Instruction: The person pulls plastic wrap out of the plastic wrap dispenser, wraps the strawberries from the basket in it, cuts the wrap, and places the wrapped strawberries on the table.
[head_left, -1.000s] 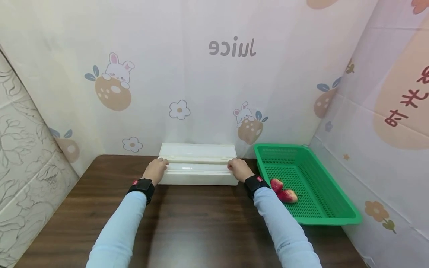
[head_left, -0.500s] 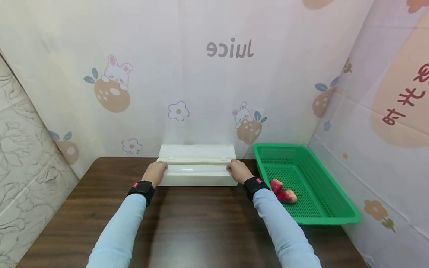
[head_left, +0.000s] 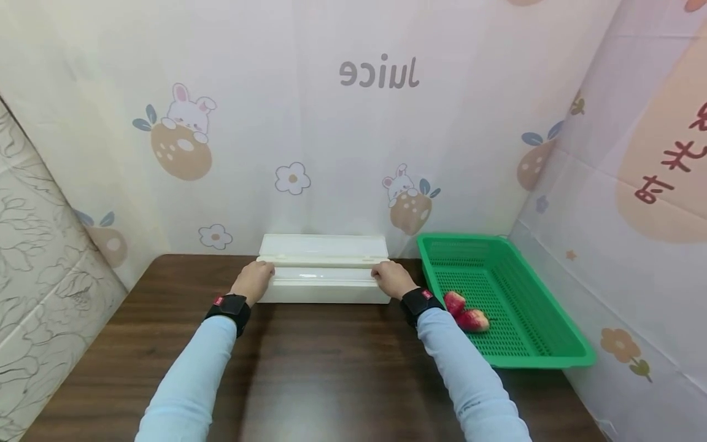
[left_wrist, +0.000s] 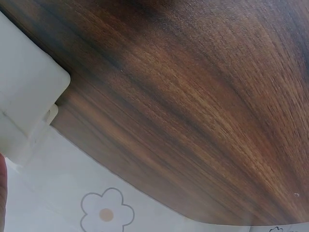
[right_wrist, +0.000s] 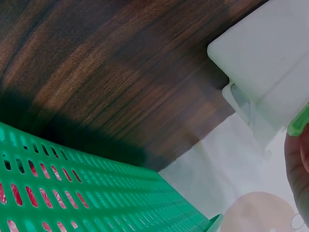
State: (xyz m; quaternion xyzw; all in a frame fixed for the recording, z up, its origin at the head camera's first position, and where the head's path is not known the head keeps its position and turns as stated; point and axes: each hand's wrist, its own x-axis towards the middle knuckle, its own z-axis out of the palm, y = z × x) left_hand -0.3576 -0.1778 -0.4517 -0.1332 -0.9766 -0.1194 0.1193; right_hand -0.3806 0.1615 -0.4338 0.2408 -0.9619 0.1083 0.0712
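A long white box [head_left: 324, 294], which looks like a cling film dispenser, lies at the back of the table with its lid [head_left: 324, 245] tilted back against the wall. My left hand [head_left: 253, 281] grips its left end, fingers curled, and my right hand [head_left: 394, 279] grips the right end the same way. Between them a glossy strip shows inside the box. In the right wrist view my fingertips [right_wrist: 298, 164] touch a small green piece [right_wrist: 300, 121] at the box end. The left wrist view shows only a sliver of fingers [left_wrist: 2, 188]. What exactly the fingertips pinch is hidden.
A green plastic basket [head_left: 544, 294] stands right of the box, close to my right wrist. Two red and yellow fruits, perhaps peaches [head_left: 473, 320], lie in its near left part. Printed cloth walls [head_left: 309, 123] enclose the dark wooden table [head_left: 320, 368] behind and at the sides.
The head view shifts slightly. Both hands keep their places at the box ends, and the lid stays tilted back.
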